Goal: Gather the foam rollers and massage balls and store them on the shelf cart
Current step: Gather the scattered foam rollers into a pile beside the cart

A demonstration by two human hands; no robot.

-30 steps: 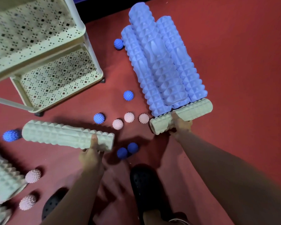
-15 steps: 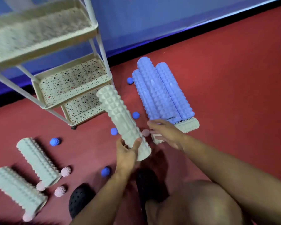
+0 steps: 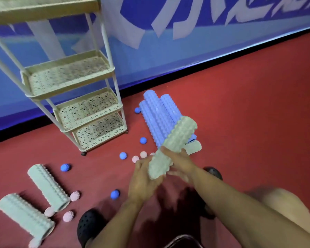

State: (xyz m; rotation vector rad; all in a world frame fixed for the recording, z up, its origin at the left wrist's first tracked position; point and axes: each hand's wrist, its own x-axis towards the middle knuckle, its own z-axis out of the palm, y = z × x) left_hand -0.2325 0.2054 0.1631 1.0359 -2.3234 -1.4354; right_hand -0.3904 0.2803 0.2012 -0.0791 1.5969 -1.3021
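I hold a pale green foam roller [image 3: 175, 142] off the floor, tilted up to the right. My left hand [image 3: 143, 178] grips its lower end and my right hand [image 3: 179, 161] wraps its middle. Behind it lie three blue rollers [image 3: 157, 115] side by side, with another pale roller [image 3: 194, 147] across their near end. Two more pale rollers [image 3: 47, 187] [image 3: 25, 213] lie at the lower left. Blue balls [image 3: 123, 155] [image 3: 65, 167] [image 3: 115, 194] and pink balls [image 3: 143, 154] [image 3: 75, 196] are scattered over the red floor. The cream shelf cart [image 3: 89, 108] stands at the left.
A blue wall banner [image 3: 204, 42] runs behind the cart. My black shoes [image 3: 89, 226] [image 3: 213, 172] stand on the floor near the bottom. My bare knee [image 3: 284, 203] shows at the lower right. Open red floor [image 3: 258, 104] stretches to the right.
The held roller has swung from leaning up-left to leaning up-right. My right hand has come onto it and now grips it too. The view has tilted upward, showing more of the cart.
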